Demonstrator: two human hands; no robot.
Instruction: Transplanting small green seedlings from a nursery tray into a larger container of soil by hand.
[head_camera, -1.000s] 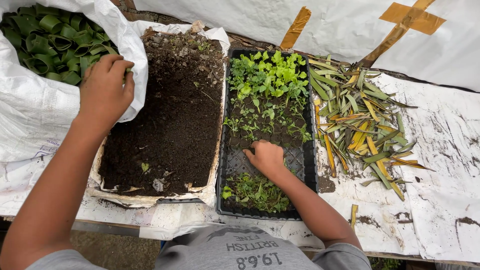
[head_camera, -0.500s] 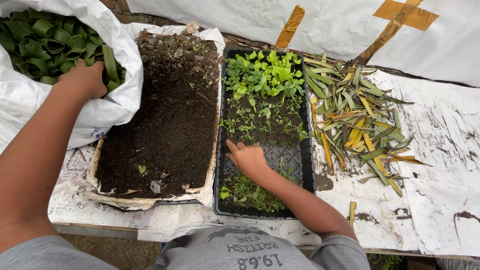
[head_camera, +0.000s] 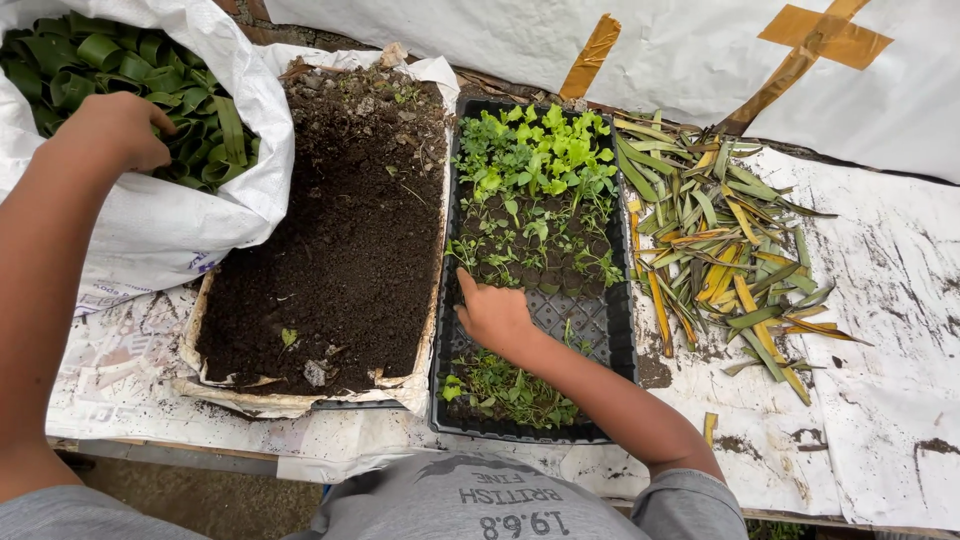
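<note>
My left hand (head_camera: 112, 130) reaches into a white sack (head_camera: 175, 225) at the far left, its fingers curled among rolled green leaf strips (head_camera: 120, 60); whether it grips one is hidden. My right hand (head_camera: 492, 315) rests in the black seedling tray (head_camera: 620, 350) in the middle, fingers down at the left side of the cells, just below a row of small green seedlings (head_camera: 530, 170). A second patch of seedlings (head_camera: 505, 390) grows at the tray's near end.
A lined tray of dark soil (head_camera: 340, 230) lies between the sack and the seedling tray. A heap of cut green and yellow leaf pieces (head_camera: 725, 250) lies to the right on a soiled white sheet (head_camera: 880, 330). A white taped sheet (head_camera: 700, 50) hangs behind.
My left hand has moved left from the sack's rim into the sack of leaf rolls. My right hand has shifted left and slightly nearer within the seedling tray.
</note>
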